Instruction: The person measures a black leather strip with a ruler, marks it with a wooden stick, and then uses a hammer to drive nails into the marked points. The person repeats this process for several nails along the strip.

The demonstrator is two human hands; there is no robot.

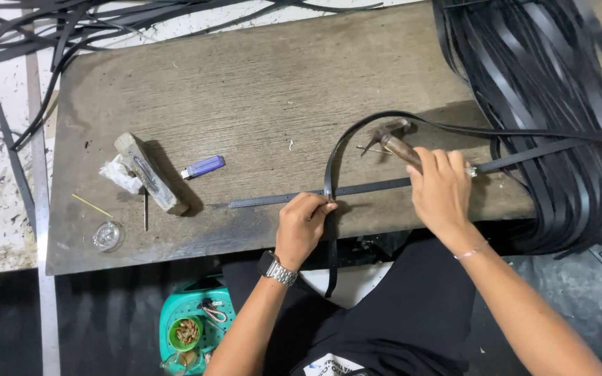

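My left hand (302, 226) pinches a black strap (336, 157) against a long metal ruler (315, 195) near the front edge of a wooden board (245, 90). The strap arches up from my fingers, loops rightward, and runs into a big pile of black straps (552, 104). Its other end hangs down off the board toward my lap. My right hand (442, 191) grips a small hammer (393, 138) by its wooden handle, the metal head raised just above the board inside the strap's loop.
A wooden block (149, 173) with crumpled white paper (120, 174) lies on the board's left, beside a blue lighter (203, 166), a nail (145, 209), a thin stick (92, 206) and a small glass dish (107, 236). A green basket (196, 327) sits below. Loose straps (50, 28) lie at top left.
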